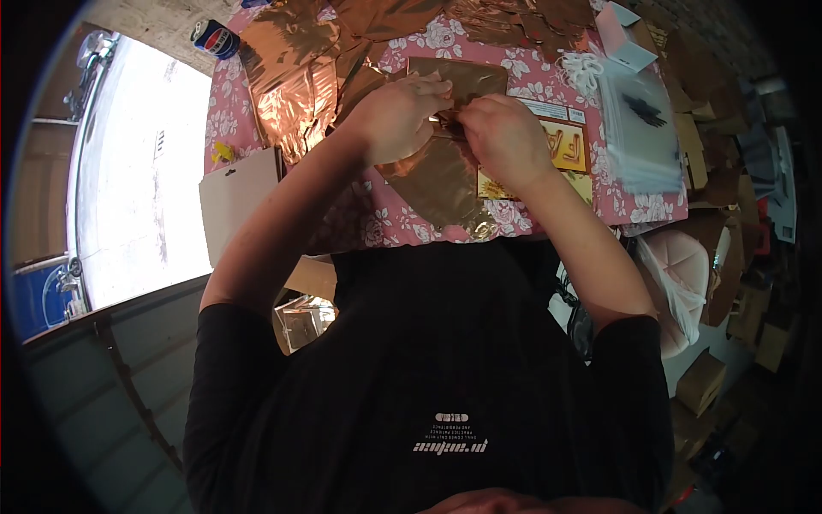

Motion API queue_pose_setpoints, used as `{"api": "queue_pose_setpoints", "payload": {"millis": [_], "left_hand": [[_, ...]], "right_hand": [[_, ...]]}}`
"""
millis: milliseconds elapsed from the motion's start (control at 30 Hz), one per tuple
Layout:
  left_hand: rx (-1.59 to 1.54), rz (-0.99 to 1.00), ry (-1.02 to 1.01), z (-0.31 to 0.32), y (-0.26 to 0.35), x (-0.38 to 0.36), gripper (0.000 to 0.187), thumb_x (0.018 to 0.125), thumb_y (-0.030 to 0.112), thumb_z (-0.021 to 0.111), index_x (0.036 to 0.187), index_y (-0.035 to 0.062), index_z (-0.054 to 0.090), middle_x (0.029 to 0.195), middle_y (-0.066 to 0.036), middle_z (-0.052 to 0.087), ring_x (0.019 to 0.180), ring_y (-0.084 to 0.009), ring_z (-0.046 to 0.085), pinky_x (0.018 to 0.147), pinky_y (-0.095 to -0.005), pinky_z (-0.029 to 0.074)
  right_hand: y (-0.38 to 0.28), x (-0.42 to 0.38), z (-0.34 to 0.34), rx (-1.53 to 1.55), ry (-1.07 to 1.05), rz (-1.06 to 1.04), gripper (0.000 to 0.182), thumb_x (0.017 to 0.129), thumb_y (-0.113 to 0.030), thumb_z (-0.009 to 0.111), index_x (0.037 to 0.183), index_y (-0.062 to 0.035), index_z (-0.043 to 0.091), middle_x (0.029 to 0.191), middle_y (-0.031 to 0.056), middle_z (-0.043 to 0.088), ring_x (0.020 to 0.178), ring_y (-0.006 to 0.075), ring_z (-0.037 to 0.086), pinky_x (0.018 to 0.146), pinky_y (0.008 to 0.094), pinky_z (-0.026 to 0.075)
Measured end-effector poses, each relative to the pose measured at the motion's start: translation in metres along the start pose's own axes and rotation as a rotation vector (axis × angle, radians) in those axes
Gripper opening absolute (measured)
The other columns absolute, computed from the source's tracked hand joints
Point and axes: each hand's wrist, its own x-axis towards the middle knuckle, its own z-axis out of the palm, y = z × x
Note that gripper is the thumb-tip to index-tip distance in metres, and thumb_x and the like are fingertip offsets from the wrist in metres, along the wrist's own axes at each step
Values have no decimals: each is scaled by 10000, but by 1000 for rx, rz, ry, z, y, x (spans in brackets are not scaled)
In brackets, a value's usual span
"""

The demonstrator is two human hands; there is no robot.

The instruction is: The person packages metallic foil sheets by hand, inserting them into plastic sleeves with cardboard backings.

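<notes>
Copper foil piece (449, 120), pinched at the middle of the table (385, 227), above a larger copper foil sheet (441, 184) that reaches down to the near edge of the pink floral cloth. Held from the left by the left hand (401, 116), fingers curled in and pressed together on the foil's left edge. Held from the right by the right hand (505, 137), fingertips closed on the same small piece, knuckles toward the camera. Hands nearly touching over it; cannot tell the exact fingertip contact, too blurred and partly hidden.

Just right of the right hand, yellow letter cards (567, 147); beyond these, a stack of clear bags (640, 128) and a white cord bundle (584, 70) at the far right. At the far left, a crumpled foil pile (291, 86) and a blue can (214, 38). Off the near left corner, a white card (235, 199).

Looks like the fine-handling step: folding, separating or peeling a small bit of foil, mid-way rather than finished, since nothing is set down yet. Next move calls for a light, even pull with both pinches kept close together, so as not to tear or crease the thin foil, and for a steady hold low over the sheet beneath.
</notes>
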Motion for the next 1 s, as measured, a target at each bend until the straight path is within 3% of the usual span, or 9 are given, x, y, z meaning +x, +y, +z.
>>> {"api": "queue_pose_setpoints", "payload": {"millis": [167,233,367,467,800,867,900,1000], "left_hand": [[74,84,6,-9,21,-6,376,931,156,643,1256,-11,730,1465,-185,650,1411,-353,576,1246,-476,401],[94,-12,-32,1,27,-12,400,921,172,659,1270,-15,718,1452,-191,655,1395,-352,589,1239,-472,409],[191,-1,-9,8,32,-20,411,931,178,658,1287,-23,704,1458,-190,651,1397,-348,590,1233,-465,417],[164,-45,38,6,42,-21,448,899,158,700,1319,3,706,1464,-187,648,1396,-349,592,1213,-451,446],[115,-56,107,10,60,-21,383,851,153,697,1194,-15,725,1358,-161,688,1270,-320,644,1074,-422,525],[116,-55,109,9,61,-19,360,856,145,695,1177,-13,728,1346,-150,692,1245,-312,652,1060,-419,533],[112,-60,125,10,62,-19,341,869,140,688,1171,-11,729,1334,-145,695,1241,-305,653,1055,-417,535],[123,-57,148,13,62,-20,317,893,137,673,1170,-6,729,1316,-133,699,1238,-294,654,1047,-414,538]], "right_hand": [[-1,0,4,-21,-46,1,185,789,-28,734,972,-37,763,943,82,697,965,318,667,893,416,571],[-1,1,4,-10,-58,18,183,797,-35,734,978,-36,766,967,80,698,982,313,664,902,415,569],[-10,3,-12,60,-155,82,186,826,-59,731,1004,-23,773,1046,90,700,1041,303,659,937,419,560],[-14,-7,-20,99,-106,72,203,843,-73,729,1032,-13,774,1094,101,705,1075,304,660,954,423,553],[-10,-19,-19,144,-59,54,204,863,-69,744,1059,-22,778,1158,94,728,1107,316,678,965,417,558],[-1,-22,-30,218,136,146,177,892,-109,766,1053,-36,782,1131,110,748,1052,318,709,919,416,572],[11,-24,-35,205,132,149,177,892,-109,766,1053,-36,782,1131,110,748,1052,318,709,919,416,572],[66,-23,-53,-36,251,518,246,880,-187,832,1068,-37,782,1048,135,763,979,321,733,877,408,580]]}}
